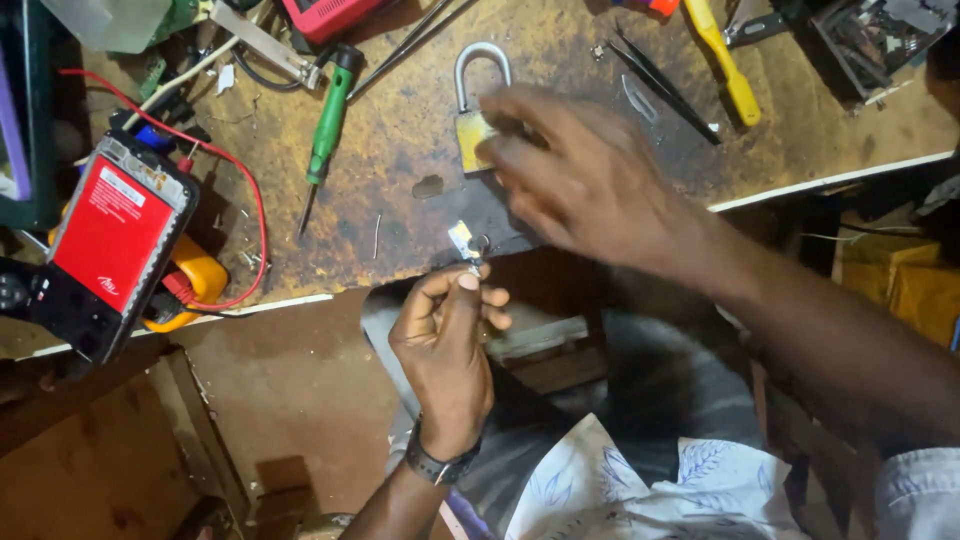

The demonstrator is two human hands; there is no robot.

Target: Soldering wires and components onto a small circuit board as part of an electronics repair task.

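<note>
A green-handled screwdriver (327, 120), a red-backed phone (112, 240), black tweezers (662, 82) and a yellow-handled tool (724, 62) are lying on the stained workbench (400, 190).
</note>
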